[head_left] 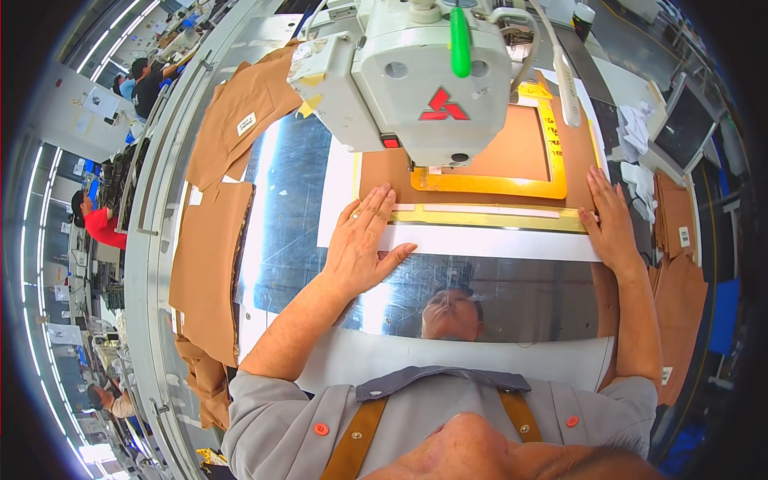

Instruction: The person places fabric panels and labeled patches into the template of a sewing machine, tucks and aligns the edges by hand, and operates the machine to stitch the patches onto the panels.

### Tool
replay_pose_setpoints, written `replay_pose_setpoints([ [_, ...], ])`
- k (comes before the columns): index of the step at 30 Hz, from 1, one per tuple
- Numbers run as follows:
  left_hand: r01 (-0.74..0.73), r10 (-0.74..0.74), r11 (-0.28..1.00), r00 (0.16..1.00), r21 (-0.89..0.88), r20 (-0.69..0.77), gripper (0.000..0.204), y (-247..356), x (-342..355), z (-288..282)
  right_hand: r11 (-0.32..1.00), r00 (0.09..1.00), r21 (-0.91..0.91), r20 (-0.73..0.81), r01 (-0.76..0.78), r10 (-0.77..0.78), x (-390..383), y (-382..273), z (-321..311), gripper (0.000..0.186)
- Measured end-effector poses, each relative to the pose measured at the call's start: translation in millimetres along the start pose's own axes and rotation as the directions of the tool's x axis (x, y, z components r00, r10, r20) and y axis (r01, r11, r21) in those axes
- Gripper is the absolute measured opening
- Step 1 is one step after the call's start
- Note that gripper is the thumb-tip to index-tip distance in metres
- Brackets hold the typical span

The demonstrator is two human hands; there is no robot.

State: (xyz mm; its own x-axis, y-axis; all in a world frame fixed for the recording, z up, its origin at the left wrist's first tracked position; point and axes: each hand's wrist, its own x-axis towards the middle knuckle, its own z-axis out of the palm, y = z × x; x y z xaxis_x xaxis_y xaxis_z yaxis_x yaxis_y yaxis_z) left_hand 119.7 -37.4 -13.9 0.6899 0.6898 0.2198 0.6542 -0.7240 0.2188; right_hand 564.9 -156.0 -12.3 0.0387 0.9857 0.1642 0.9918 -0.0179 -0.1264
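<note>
Your left hand (364,244) flat, fingers spread, on white template (488,240) edge; right hand (610,224) flat at its right corner. Neither grips. Brown fabric (512,152) sits under yellow frame (488,186) below sewing head (424,76). Press evenly, keep template square, fingertips clear of frame.

A yellow frame (488,186) lies on plain tan-brown fabric (512,148) under the off-white sewing machine (416,80) with its green lever (460,44).

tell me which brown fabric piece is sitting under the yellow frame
The brown fabric panel under the sewing machine head, ringed by the yellow frame. The other brown pieces lie stacked loose at the left and right sides.
</note>
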Motion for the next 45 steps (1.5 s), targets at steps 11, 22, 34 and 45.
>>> replay_pose_setpoints([
  [11,0.081,-0.081,0.995,0.997,0.050,0.011,0.088,0.7,-3.0,2.5,0.997,1.000,-0.077,-0.006,-0.011,0.010,-12.8,-4.1,3.6,0.070],
  [22,0.091,-0.092,0.995,0.996,0.045,0.014,0.087,1.8,0.5,-2.9,0.999,0.999,-0.013,0.021,-0.031,0.031,-36.0,-23.2,-5.8,0.072],
  [34,0.116,-0.120,0.987,0.992,0.109,0.029,0.078,7.8,0.9,-2.8,0.993,0.998,-0.105,-0.030,-0.060,0.057,-44.4,-25.1,-2.5,0.076],
  [45,0.116,-0.123,0.984,0.991,0.134,0.048,0.080,5.4,2.8,-0.4,0.989,0.995,-0.124,-0.065,-0.081,0.073,-45.0,-24.5,0.8,0.082],
])
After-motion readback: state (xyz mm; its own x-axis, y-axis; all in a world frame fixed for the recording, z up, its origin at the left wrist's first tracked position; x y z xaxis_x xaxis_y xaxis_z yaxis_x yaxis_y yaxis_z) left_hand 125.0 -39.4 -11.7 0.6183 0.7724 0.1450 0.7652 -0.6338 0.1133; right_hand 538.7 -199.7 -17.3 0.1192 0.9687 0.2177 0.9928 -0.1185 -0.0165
